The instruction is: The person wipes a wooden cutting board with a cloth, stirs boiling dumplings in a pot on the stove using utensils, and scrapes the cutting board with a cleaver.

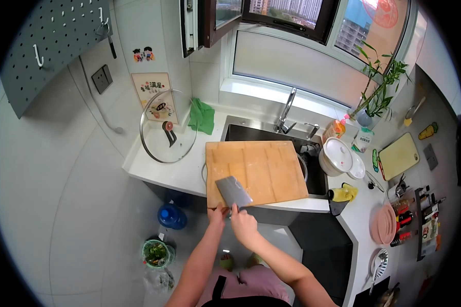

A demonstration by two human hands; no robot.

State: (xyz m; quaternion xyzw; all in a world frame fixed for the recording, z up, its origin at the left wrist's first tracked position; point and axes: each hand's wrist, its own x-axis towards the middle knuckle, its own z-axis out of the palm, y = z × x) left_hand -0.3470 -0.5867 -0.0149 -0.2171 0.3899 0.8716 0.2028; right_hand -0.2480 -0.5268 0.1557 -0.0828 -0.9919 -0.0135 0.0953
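A wooden cutting board (271,171) lies across the counter's front edge and part of the sink. My right hand (244,225) is closed around the handle of a cleaver (233,191), whose broad blade rests over the board's front left part. At the board's near left corner, my left hand (217,213) grips the edge, with its fingers partly in view. Rims of a round metal vessel show beyond the board's two sides; the rest of it is hidden beneath.
A glass lid (169,126) leans by the wall near a green cloth (202,116). Right of the sink (234,132) and its faucet (287,110) stand a white lidded pot (337,157) and pink bowls (383,224). A scrap bin (158,254) and blue water jug (172,216) stand on the floor.
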